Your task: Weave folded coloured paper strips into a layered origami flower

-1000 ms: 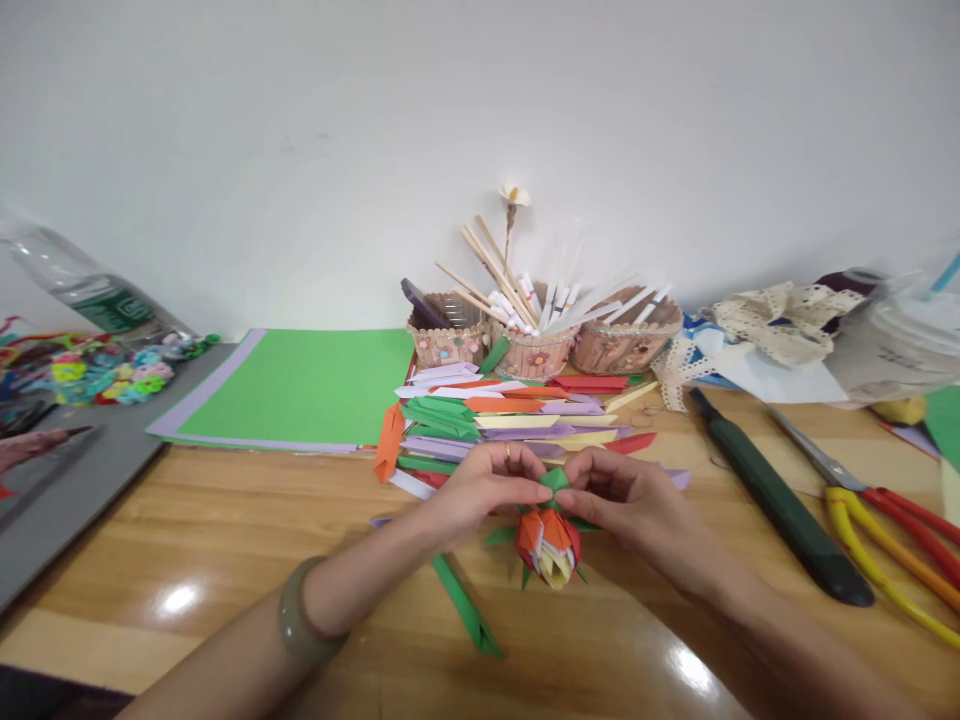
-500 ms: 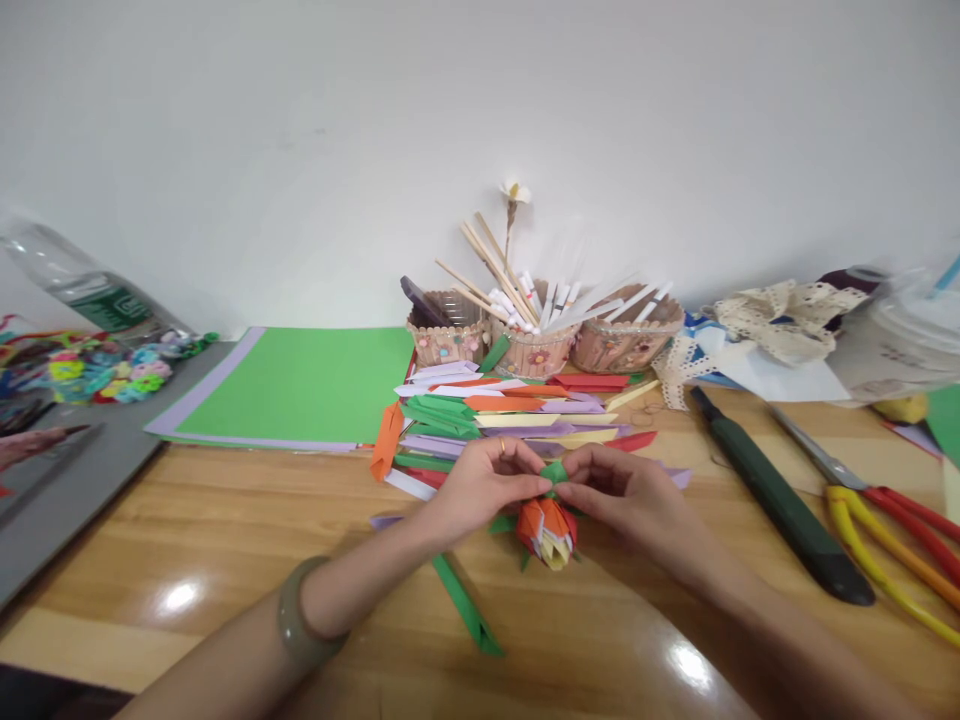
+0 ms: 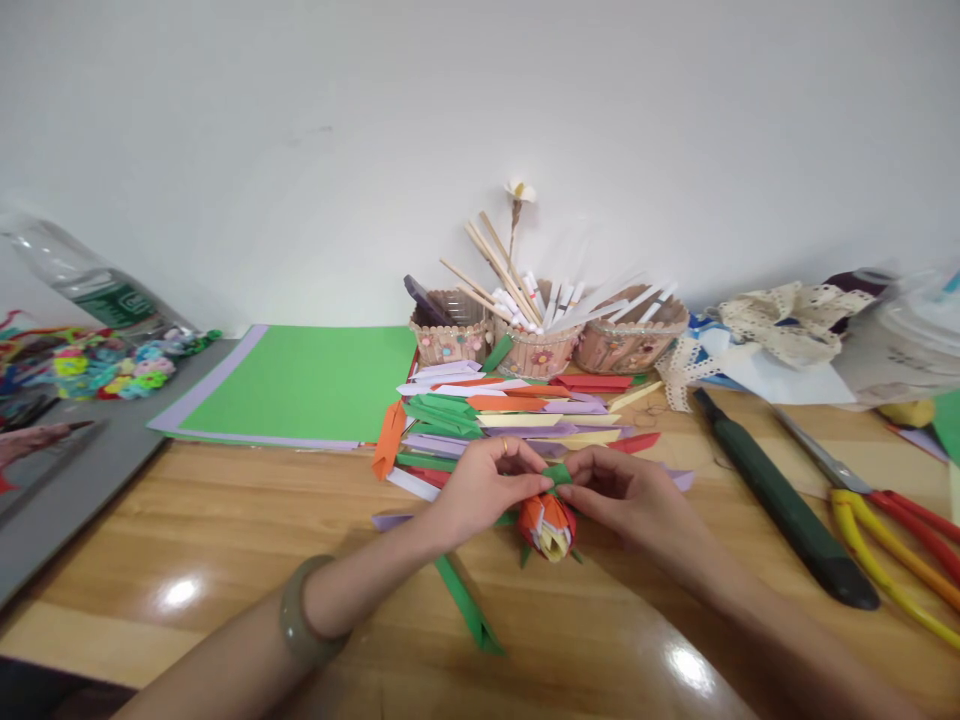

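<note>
A folded paper flower [image 3: 547,527], orange, red, white and yellow with green pointed pieces under it, faces toward me just above the wooden table. Behind its head, a green paper piece [image 3: 557,477] is pinched between both hands. My left hand [image 3: 495,487] closes thumb and fingertips on its left side. On the other side my right hand [image 3: 616,490] grips it with thumb and bent fingers. Whether the green piece is joined to the flower is hidden by my fingers. Close to my left wrist lies a folded green strip [image 3: 466,605].
Behind my hands spread many folded paper strips [image 3: 517,405]. Three decorated baskets [image 3: 534,352] with pens and sticks stand at the wall. Green paper sheets [image 3: 300,385] lie left. A dark green-handled tool [image 3: 787,510] and scissors [image 3: 862,490] lie right. Another person's hand [image 3: 34,443] shows far left.
The view has shifted slightly. The flower's head has tipped up a little, and the green piece shows a bit wider between my fingertips. Both hands keep their pinch.
</note>
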Tool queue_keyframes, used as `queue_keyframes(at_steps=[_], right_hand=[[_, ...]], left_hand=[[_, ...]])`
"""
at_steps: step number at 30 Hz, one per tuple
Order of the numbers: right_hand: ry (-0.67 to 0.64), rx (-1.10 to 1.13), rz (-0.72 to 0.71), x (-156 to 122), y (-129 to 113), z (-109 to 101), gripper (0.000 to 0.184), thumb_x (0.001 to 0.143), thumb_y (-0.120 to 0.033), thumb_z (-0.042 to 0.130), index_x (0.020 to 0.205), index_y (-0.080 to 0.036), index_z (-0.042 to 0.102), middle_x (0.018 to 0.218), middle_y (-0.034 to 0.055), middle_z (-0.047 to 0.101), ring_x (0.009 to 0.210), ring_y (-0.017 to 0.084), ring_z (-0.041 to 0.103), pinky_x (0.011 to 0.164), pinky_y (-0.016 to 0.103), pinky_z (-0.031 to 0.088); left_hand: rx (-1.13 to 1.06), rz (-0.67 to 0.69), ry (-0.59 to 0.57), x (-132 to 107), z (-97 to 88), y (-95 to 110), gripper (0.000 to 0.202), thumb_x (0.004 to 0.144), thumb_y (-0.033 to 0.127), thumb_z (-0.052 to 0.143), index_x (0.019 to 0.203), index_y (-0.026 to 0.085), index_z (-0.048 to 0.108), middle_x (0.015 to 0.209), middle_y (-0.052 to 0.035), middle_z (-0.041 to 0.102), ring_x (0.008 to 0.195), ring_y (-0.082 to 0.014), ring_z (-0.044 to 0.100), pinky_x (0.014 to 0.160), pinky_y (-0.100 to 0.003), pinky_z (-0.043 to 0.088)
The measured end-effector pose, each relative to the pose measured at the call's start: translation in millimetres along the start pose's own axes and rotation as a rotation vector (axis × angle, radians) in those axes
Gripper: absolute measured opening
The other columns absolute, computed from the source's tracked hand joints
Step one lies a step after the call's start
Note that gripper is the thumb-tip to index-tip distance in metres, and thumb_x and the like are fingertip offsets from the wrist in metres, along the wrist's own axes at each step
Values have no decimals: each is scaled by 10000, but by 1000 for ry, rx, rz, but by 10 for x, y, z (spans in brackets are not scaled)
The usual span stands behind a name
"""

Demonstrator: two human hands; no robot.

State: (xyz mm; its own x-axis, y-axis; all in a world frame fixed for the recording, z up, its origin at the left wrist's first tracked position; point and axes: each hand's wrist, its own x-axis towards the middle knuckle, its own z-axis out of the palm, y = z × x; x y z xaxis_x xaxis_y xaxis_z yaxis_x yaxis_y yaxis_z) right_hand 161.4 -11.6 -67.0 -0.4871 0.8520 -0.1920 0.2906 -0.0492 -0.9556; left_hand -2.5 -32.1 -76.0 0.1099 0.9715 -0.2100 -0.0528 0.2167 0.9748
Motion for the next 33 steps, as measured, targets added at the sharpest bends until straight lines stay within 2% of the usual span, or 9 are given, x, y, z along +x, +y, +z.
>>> queue_keyframes(at_steps=[5, 11, 16, 20, 23, 29, 33], right_hand=[[-134, -30, 56, 1, -18, -39, 186, 708, -326, 588, 732, -144, 617, 721, 19, 626, 639, 133, 543, 587, 249, 403], [-193, -119, 56, -2, 1, -70, 231, 754, -338, 528, 690, -137, 623, 624, -13, 542, 543, 89, 425, 491, 216, 318], [-136, -145, 27, -10, -29, -53, 251, 762, -354, 510, 657, -140, 592, 583, -29, 492, 472, 64, 336, 440, 207, 276], [-95, -152, -11, -20, -44, -45, 237, 755, -338, 509, 658, -139, 595, 596, -17, 511, 485, 74, 363, 435, 210, 276], [-92, -159, 3, -28, -42, -42, 229, 749, -325, 513, 644, -143, 605, 567, -25, 494, 463, 72, 347, 416, 210, 256], [-86, -178, 2, -31, -25, -33, 194, 731, -286, 527, 615, -151, 605, 560, -19, 511, 514, 97, 423, 480, 221, 324], [-86, -209, 11, -33, -25, -32, 194, 716, -274, 533, 574, -147, 572, 532, -31, 475, 513, 91, 400, 471, 214, 297]], left_hand=[[-12, -2, 19, 2, -10, -2, 111, 556, 150, 698, 600, 136, 597, 577, 27, 578, 554, -83, 492, 551, -216, 382], [-82, -23, 5, 2, -12, 5, 155, 526, 164, 728, 590, 132, 591, 565, 35, 574, 543, -76, 488, 553, -215, 382], [-201, -119, -81, -19, -37, 38, 225, 521, 220, 752, 679, 124, 623, 614, 18, 606, 551, -75, 517, 552, -211, 385], [-282, -156, -131, -18, -52, 36, 283, 490, 218, 782, 706, 119, 626, 677, -2, 635, 605, -88, 558, 586, -212, 405], [-300, -161, -138, -10, -56, 18, 288, 476, 215, 794, 687, 117, 625, 669, -2, 640, 601, -89, 567, 600, -219, 414], [-295, -182, -130, -12, -44, 10, 275, 456, 200, 794, 655, 119, 621, 626, 2, 638, 576, -92, 567, 607, -236, 430], [-252, -191, -118, -25, -26, 32, 229, 469, 168, 762, 633, 123, 609, 569, 17, 609, 537, -84, 538, 568, -228, 418]])
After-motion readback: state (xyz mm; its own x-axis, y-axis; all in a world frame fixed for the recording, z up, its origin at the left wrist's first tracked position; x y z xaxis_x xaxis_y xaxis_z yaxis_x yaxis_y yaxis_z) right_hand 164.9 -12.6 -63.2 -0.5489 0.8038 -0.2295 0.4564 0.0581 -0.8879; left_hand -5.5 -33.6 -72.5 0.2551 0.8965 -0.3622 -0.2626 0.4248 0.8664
